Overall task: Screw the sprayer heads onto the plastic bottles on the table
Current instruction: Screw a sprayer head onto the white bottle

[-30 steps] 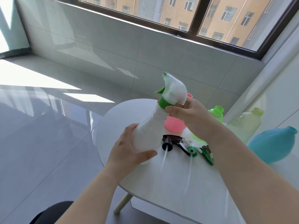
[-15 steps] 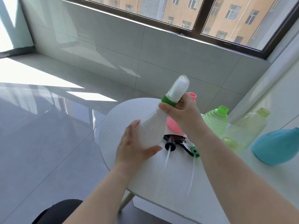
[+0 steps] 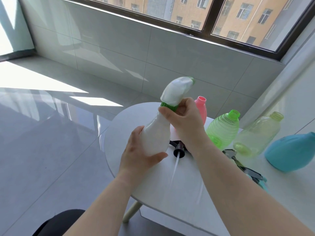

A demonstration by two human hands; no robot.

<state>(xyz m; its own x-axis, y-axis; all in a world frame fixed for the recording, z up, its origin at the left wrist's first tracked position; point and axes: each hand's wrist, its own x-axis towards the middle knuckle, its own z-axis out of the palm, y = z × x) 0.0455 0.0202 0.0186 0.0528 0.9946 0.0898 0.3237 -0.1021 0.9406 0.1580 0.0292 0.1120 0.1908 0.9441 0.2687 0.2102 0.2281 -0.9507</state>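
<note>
Above the table [image 3: 153, 193], white bottle [image 3: 156, 133], green-collared sprayer [image 3: 175, 91]

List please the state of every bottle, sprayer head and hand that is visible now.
white bottle: tilted, held, head on
white sprayer head: on the white bottle
left hand: grips the bottle body
right hand: grips the green collar
pink bottle: open, no head
green bottle: open, no head
yellowish bottle: open, no head
teal bottle: neck out of view
black sprayer head: loose on table
</note>
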